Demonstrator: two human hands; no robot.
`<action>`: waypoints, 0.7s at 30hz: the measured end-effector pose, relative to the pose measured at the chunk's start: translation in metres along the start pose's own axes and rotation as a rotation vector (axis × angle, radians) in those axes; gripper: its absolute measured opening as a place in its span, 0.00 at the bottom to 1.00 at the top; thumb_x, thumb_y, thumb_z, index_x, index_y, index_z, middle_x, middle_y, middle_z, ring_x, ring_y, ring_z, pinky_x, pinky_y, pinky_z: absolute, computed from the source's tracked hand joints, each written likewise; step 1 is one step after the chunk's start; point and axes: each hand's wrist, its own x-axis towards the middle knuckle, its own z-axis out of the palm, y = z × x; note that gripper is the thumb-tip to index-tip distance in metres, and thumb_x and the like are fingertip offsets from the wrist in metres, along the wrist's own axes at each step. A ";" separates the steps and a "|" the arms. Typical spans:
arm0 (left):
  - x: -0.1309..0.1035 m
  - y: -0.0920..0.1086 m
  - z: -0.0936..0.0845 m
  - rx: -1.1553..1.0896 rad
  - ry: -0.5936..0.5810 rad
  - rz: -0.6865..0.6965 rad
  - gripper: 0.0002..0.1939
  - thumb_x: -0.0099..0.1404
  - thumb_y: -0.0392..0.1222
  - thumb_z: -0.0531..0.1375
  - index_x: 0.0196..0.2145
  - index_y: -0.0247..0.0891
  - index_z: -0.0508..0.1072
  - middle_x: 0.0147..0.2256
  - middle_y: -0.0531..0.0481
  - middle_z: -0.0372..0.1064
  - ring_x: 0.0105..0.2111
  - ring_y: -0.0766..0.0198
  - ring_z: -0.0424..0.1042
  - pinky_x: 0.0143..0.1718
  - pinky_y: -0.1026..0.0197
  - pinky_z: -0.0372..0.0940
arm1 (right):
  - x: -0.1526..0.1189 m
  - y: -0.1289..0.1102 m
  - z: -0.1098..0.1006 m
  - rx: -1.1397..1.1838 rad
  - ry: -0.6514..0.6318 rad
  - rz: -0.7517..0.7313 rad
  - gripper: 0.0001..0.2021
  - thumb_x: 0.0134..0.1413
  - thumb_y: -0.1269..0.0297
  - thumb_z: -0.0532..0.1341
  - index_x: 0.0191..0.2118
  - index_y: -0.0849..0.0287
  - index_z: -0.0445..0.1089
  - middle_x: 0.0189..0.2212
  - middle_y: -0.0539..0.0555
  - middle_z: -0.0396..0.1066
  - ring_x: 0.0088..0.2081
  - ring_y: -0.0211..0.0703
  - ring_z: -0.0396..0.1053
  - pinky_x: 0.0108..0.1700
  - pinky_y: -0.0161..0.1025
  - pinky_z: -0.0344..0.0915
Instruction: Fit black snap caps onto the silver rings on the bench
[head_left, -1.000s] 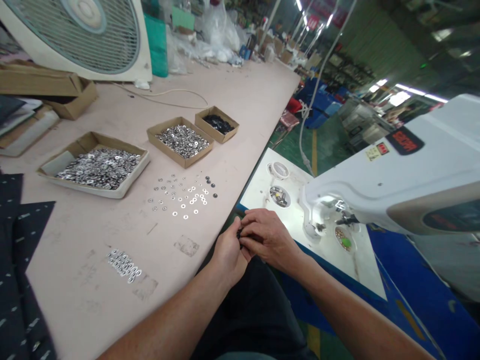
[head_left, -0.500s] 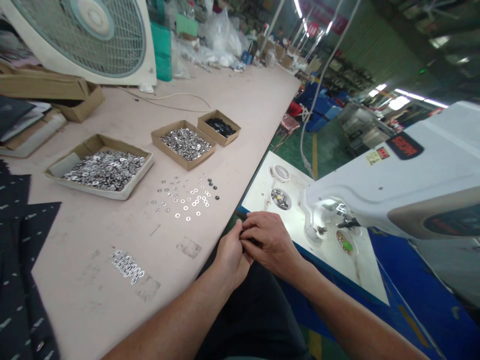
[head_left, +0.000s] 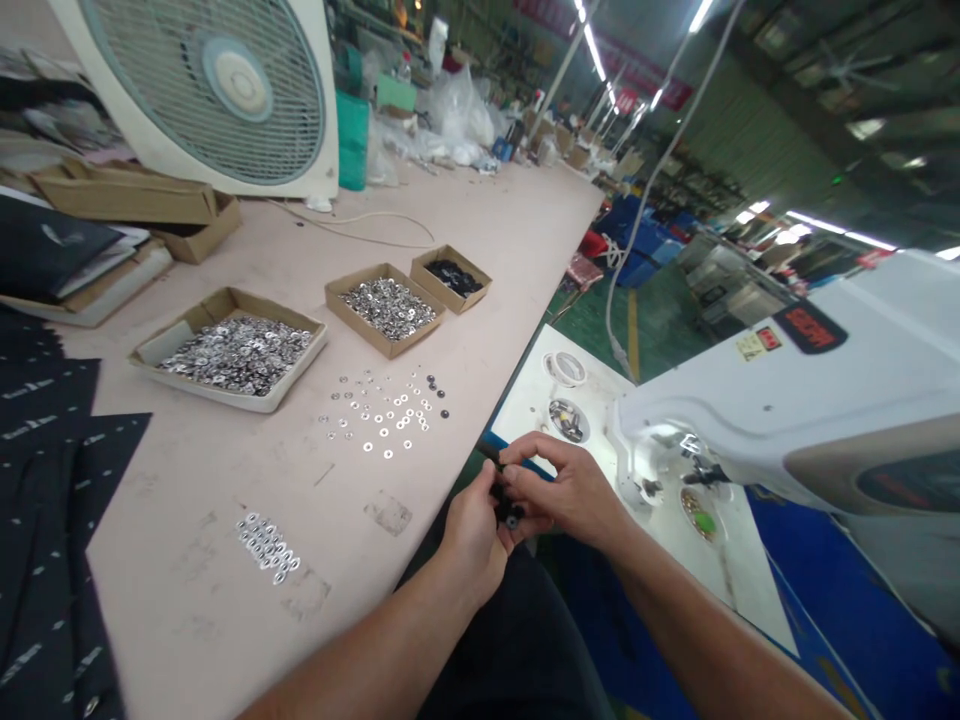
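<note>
Holding one dark piece [head_left: 508, 507] together, the two hands meet above the lap [head_left: 517, 640], just beside the table edge. The left hand [head_left: 472, 535] is closed around this piece, its thumb lying on top; the right hand [head_left: 581, 490] grasps it from the other side, with the thumb and the bent forefinger near its upper part. The fingers cover most of it, so I cannot tell exactly what it is; a small pale round spot shows at its lower end. On the pinkish table [head_left: 172, 560], near the left forearm, small oval metal pieces [head_left: 268, 547] lie in close rows, and dark cloth [head_left: 45, 540] with white marks is spread at the far left. To the right of the hands stands a white machine [head_left: 742, 400] above a white worktop [head_left: 697, 580], which has round openings with small parts inside. A little farther, loose metal discs [head_left: 388, 454] are scattered before three cardboard trays: a large tray [head_left: 289, 395] and a middle tray [head_left: 375, 342], both with shiny metal parts, and a small tray [head_left: 454, 303] with black ones. Behind them stand a box fan [head_left: 244, 85], a teal container [head_left: 352, 140] and clear plastic bags [head_left: 461, 110].
</note>
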 end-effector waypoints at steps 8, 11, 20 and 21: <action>-0.003 -0.004 0.004 0.097 0.001 -0.112 0.21 0.74 0.48 0.47 0.39 0.26 0.69 0.30 0.38 0.70 0.25 0.57 0.73 0.28 0.57 0.70 | 0.086 -0.006 0.005 0.032 -0.067 0.000 0.06 0.52 0.64 0.62 0.32 0.60 0.73 0.23 0.49 0.73 0.28 0.40 0.72 0.33 0.35 0.65; -0.001 -0.004 0.002 0.099 -0.010 -0.127 0.21 0.74 0.49 0.47 0.40 0.26 0.68 0.30 0.39 0.70 0.26 0.57 0.73 0.28 0.58 0.70 | 0.135 -0.004 0.016 -0.007 -0.158 -0.025 0.06 0.51 0.65 0.61 0.31 0.61 0.74 0.23 0.50 0.73 0.27 0.39 0.71 0.32 0.33 0.64; 0.001 -0.004 0.005 0.103 -0.013 -0.168 0.24 0.75 0.50 0.44 0.40 0.25 0.68 0.30 0.39 0.70 0.25 0.57 0.73 0.28 0.58 0.69 | 0.201 -0.009 0.046 -0.202 -0.350 -0.018 0.06 0.49 0.65 0.61 0.28 0.60 0.73 0.22 0.50 0.71 0.26 0.38 0.68 0.31 0.34 0.62; 0.001 -0.004 0.005 0.101 -0.014 -0.176 0.24 0.75 0.50 0.43 0.40 0.25 0.68 0.30 0.39 0.70 0.25 0.57 0.72 0.28 0.58 0.69 | 0.202 -0.009 0.048 -0.209 -0.346 -0.007 0.06 0.49 0.65 0.61 0.27 0.60 0.73 0.23 0.50 0.71 0.26 0.38 0.68 0.31 0.34 0.62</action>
